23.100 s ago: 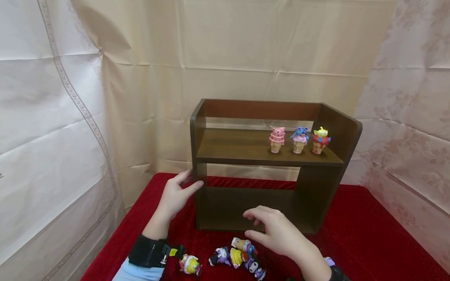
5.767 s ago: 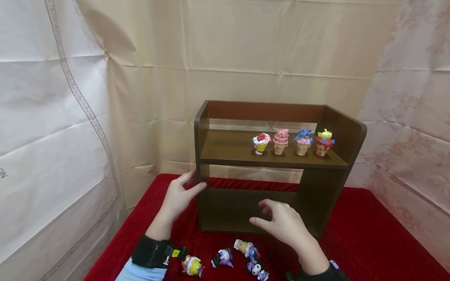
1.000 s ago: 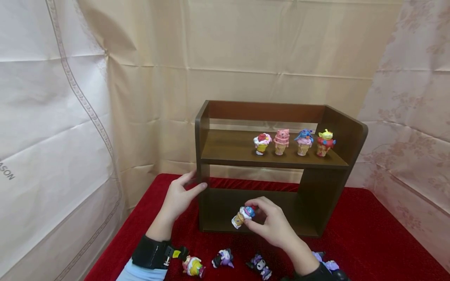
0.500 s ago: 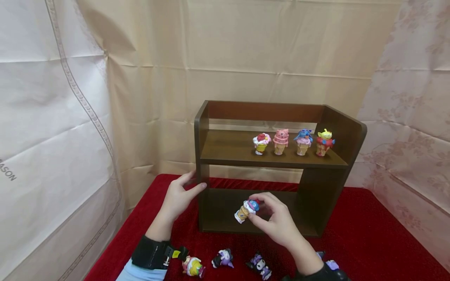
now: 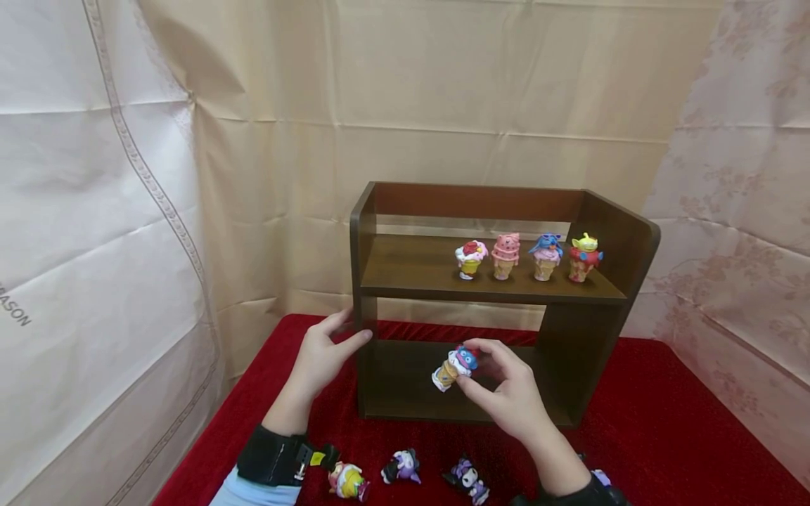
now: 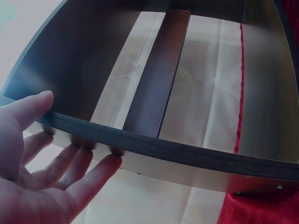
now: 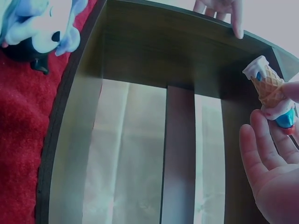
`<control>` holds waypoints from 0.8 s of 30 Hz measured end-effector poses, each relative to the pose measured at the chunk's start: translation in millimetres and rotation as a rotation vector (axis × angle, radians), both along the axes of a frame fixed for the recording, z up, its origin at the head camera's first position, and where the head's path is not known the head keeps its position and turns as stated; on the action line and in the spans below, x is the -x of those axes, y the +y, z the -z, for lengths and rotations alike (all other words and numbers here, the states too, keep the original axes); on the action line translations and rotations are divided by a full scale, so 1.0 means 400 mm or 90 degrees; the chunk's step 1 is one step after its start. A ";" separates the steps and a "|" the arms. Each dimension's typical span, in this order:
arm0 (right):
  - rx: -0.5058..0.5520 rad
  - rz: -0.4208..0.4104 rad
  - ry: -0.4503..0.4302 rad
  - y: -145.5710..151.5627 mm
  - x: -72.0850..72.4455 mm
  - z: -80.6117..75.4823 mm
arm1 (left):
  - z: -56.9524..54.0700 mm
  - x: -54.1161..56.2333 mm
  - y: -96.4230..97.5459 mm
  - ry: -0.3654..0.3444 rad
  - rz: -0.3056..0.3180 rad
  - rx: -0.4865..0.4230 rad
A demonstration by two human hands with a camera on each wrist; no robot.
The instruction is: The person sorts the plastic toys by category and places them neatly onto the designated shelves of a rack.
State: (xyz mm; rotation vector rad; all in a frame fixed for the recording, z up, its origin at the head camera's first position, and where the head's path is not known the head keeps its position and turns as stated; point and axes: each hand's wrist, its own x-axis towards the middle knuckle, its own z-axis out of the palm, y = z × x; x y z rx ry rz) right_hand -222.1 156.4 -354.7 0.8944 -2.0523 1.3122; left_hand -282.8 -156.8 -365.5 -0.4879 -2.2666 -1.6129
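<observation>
My right hand (image 5: pixel 511 388) pinches a small ice-cream-cone figurine (image 5: pixel 454 368) with a blue head, white icing and a tan cone. It is tilted, cone end down to the left, in front of the shelf's lower opening. In the right wrist view the figurine's waffle cone (image 7: pixel 270 91) shows beside the thumb. My left hand (image 5: pixel 321 355) holds the left side panel of the brown two-tier shelf (image 5: pixel 411 270); in the left wrist view the thumb lies over the panel edge (image 6: pixel 140 139) and the fingertips touch its outer face.
On the upper tier stand cone figurines: white-pink (image 5: pixel 471 259), pink (image 5: pixel 505 256), blue-purple (image 5: pixel 545 256) and red-yellow (image 5: pixel 583 257). Three figurines lie on the red cloth (image 5: pixel 658 407) in front: yellow-pink (image 5: pixel 348 481), purple-black (image 5: pixel 401 466) and another purple-black (image 5: pixel 468 480). A purple figurine (image 5: pixel 600 477) is partly hidden by the right wrist.
The white-pink figurine has joined the upper tier. My right hand has picked up the blue-headed figurine from the cloth and moved it up and slightly right. My left hand stays at the panel.
</observation>
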 end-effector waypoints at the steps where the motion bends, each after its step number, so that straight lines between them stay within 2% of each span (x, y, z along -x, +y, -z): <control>1: 0.002 0.003 0.000 0.001 -0.001 -0.002 | 0.000 0.001 0.000 0.001 0.001 0.000; 5: 0.011 0.014 -0.003 0.005 0.006 0.001 | 0.000 0.004 -0.001 0.009 0.004 0.002; 11: 0.021 0.014 -0.001 0.021 0.050 0.047 | 0.001 0.006 -0.006 0.018 0.007 0.001; 13: 0.021 0.013 0.008 0.024 0.058 0.052 | 0.003 0.007 -0.008 0.019 0.007 -0.002; 18: 0.020 0.016 0.040 0.035 0.059 0.041 | 0.008 0.009 -0.009 0.012 0.007 -0.010; 24: 0.009 0.020 0.088 0.051 0.056 0.008 | 0.009 0.011 -0.004 0.005 0.009 -0.014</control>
